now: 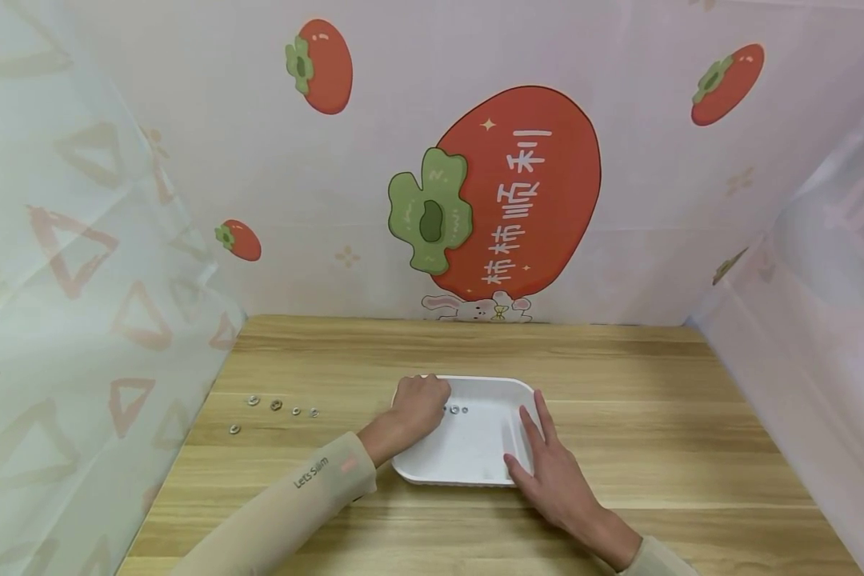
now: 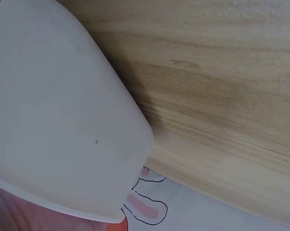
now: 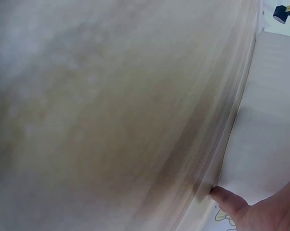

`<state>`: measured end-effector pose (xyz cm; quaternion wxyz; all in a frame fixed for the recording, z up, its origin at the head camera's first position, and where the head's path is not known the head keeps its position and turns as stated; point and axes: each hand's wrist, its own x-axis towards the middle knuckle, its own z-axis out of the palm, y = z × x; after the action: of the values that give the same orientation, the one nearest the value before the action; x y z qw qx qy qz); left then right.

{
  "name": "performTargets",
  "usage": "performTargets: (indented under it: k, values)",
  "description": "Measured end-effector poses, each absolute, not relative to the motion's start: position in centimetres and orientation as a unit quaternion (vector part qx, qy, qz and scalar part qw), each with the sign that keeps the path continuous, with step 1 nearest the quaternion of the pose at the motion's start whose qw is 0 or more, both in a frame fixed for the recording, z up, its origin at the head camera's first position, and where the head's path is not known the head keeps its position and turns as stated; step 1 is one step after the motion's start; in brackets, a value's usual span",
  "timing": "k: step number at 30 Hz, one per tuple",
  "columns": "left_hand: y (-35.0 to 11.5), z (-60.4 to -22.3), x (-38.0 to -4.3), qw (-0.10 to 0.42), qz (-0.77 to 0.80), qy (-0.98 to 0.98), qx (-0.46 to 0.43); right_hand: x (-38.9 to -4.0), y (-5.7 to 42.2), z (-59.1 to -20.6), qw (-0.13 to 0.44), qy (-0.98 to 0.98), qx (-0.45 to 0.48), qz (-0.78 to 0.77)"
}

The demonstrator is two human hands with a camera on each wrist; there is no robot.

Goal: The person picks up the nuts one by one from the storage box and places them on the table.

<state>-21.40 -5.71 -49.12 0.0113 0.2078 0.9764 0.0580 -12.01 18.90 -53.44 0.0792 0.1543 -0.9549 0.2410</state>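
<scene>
1 white tray (image 1: 468, 460), abt centre of the wood table (image 1: 655, 416); can't tell if flat or slightly lifted. L hand (image 1: 419, 404) grips its rim at approx 10 o'clock, fingers curled; R hand (image 1: 556, 472) at 4 o'clock, fingers straight & spread against that end, not clamped. Hands well apart. A few sm. metal rings (image 1: 455, 410) inside, toward 11 o'clock; five loose rings (image 1: 277, 405) on the wood, btwn 9 & 10 o'clock of it. Risk, I'd say: uneven lift, L grip being firmer, tips it & contents slide or spill. Open side faces up; long axis approx 9-to-3 o'clock, short ends twd hands.
</scene>
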Motion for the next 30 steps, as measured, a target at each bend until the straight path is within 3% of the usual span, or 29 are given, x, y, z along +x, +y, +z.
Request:
performTargets:
  k: [30]
  values:
    - [-5.37, -49.6, -21.76, -0.02, 0.029, 0.972, 0.232, -11.92, 18.85, -53.18, 0.086, -0.953, 0.155, 0.247]
